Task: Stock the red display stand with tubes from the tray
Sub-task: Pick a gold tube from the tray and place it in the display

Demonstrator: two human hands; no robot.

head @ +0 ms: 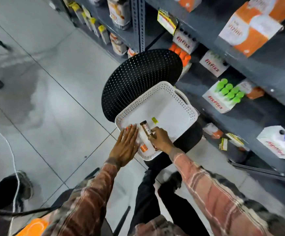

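Note:
A white perforated tray [177, 106] rests on the seat of a black chair. My right hand [161, 139] grips a brown tube [146, 129] with a dark cap and lifts its end above the tray's near corner. My left hand [126, 144] lies flat with fingers spread over the tray's near-left edge, touching a white tube with an orange cap [142, 145]. A small yellow tag [154, 120] lies on the tray floor. No red display stand is visible; white FitFizz display boxes [221, 101] with green-capped tubes stand on the shelf.
Grey metal shelving [240, 65] runs along the right, holding FitFizz boxes with orange caps [180, 52] and a purple one [281, 143]. The black perforated chair back [138, 79] stands behind the tray. Grey tiled floor [53, 108] spreads left, with a white cable [10, 150].

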